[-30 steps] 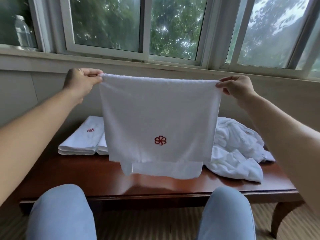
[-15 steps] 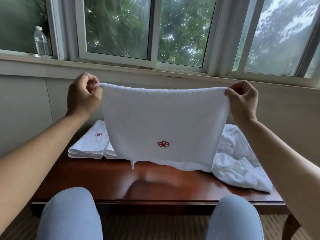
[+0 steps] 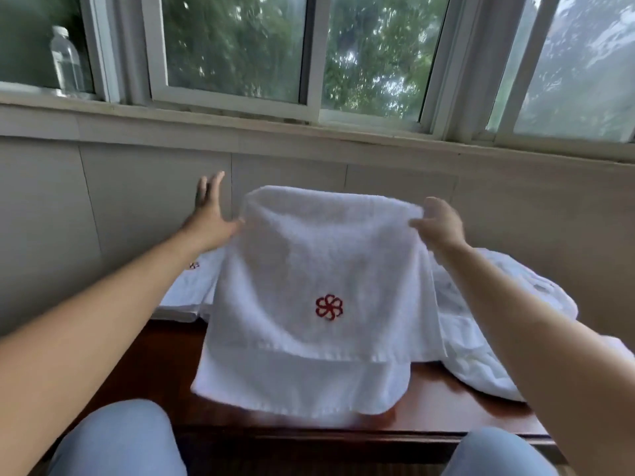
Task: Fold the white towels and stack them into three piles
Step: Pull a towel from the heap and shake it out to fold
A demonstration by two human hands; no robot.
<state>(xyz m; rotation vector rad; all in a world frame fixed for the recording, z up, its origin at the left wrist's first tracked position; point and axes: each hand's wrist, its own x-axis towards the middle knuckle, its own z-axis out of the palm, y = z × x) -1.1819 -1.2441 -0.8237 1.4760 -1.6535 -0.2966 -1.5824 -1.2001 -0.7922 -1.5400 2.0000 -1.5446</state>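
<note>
A white towel (image 3: 309, 269) with a red flower emblem hangs half-folded over the middle of the dark wooden table (image 3: 137, 369), its lower edge drooping near the table's front. My right hand (image 3: 438, 223) pinches its top right corner. My left hand (image 3: 209, 214) is beside the top left corner with fingers straight and spread; only the thumb touches the towel's edge. Behind my left forearm lies a pile of folded white towels (image 3: 185, 297), partly hidden. At the right a heap of unfolded white towels (image 3: 498, 321) rests on the table.
A wall with a window sill runs close behind the table. A clear plastic bottle (image 3: 67, 60) stands on the sill at far left. My knees in light blue trousers (image 3: 117, 441) are against the table's front edge.
The towel has come down and away from me toward the table. My left hand has let go of its corner and spread its fingers. The right hand still holds its corner.
</note>
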